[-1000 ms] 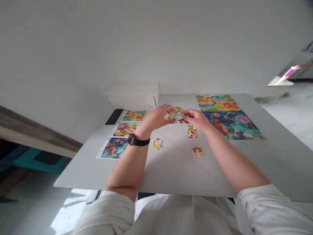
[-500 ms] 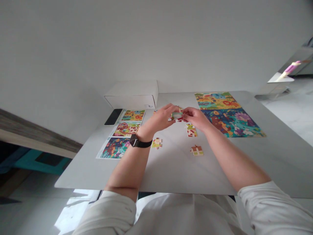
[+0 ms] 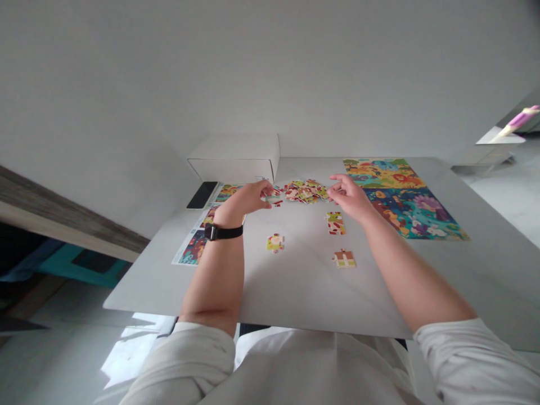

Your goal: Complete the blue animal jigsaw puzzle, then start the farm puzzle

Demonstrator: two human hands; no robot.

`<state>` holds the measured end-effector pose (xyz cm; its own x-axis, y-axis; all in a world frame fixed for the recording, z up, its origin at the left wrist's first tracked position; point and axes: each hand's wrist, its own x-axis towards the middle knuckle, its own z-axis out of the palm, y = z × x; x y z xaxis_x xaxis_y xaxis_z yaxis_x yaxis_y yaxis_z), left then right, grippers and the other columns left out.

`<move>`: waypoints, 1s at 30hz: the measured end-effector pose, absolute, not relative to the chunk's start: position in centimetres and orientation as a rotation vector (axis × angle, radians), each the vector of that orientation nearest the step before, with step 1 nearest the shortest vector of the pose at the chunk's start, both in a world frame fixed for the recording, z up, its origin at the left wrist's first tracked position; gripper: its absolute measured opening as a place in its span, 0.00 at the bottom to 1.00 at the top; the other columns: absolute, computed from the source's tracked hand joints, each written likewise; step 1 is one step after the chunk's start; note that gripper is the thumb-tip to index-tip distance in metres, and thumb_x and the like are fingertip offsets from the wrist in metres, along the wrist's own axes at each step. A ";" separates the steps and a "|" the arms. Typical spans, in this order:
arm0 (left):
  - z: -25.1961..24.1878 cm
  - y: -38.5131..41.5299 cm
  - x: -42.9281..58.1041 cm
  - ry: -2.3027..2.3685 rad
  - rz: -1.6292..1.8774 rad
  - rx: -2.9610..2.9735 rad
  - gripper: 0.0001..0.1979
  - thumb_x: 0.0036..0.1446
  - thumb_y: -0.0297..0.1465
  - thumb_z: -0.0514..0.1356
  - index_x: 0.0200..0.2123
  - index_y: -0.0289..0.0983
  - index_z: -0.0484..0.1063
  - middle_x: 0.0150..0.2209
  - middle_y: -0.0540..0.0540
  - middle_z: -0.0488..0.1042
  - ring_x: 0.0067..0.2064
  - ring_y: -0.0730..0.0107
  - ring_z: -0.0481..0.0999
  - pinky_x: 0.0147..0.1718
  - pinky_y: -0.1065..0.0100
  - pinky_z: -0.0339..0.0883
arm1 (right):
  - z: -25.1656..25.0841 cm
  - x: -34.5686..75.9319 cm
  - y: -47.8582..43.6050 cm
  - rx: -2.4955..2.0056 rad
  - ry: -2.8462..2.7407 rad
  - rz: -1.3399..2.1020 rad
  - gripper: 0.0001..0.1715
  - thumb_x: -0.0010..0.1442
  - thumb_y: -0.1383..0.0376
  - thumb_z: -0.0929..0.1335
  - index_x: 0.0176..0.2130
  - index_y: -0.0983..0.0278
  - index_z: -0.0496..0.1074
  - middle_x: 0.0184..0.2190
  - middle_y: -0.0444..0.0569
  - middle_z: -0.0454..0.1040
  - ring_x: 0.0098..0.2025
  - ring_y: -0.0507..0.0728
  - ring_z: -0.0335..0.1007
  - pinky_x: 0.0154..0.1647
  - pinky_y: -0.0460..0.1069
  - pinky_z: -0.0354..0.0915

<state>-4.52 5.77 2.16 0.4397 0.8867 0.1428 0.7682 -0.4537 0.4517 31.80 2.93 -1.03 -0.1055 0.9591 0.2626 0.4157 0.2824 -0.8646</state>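
Note:
My left hand (image 3: 250, 198), with a black watch (image 3: 213, 231) on its wrist, is at the left of a heap of jigsaw pieces (image 3: 307, 191). Its thumb and fingers are apart, close to a few loose puzzle pieces (image 3: 276, 203). On the heap's right side, my right hand (image 3: 351, 195) has its fingers spread, the tips at the outermost pieces. Nearer to me are a yellowish puzzle piece (image 3: 275, 242), a joined cow-patterned puzzle section (image 3: 336, 223) and a brown-and-green puzzle section (image 3: 345, 259).
A white box (image 3: 234, 160) stands at the back by the wall. A phone (image 3: 202, 195) lies beside a picture sheet (image 3: 189, 247), partly covered by my left arm. To the right are a jungle picture (image 3: 385, 173) and a dark blue animal picture (image 3: 415, 214).
My hands were close together over the heap, hiding most of it. They have moved apart, left and right, and the heap now shows between them. The view has shifted slightly.

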 end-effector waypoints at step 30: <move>-2.0 7.1 -1.9 1.474 0.176 2.409 0.09 0.53 0.29 0.69 0.38 0.42 0.87 0.43 0.44 0.86 0.48 0.55 0.84 0.52 0.61 0.75 | -2.4 33.7 4.2 -1.428 -1.701 0.742 0.27 0.63 0.59 0.73 0.60 0.58 0.75 0.40 0.48 0.84 0.35 0.58 0.80 0.39 0.52 0.73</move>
<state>-1.90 7.13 -1.97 0.4627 0.8847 -0.0566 0.8465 -0.4220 0.3247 33.65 4.18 -2.42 -0.0656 0.9790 0.1929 0.5242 0.1983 -0.8282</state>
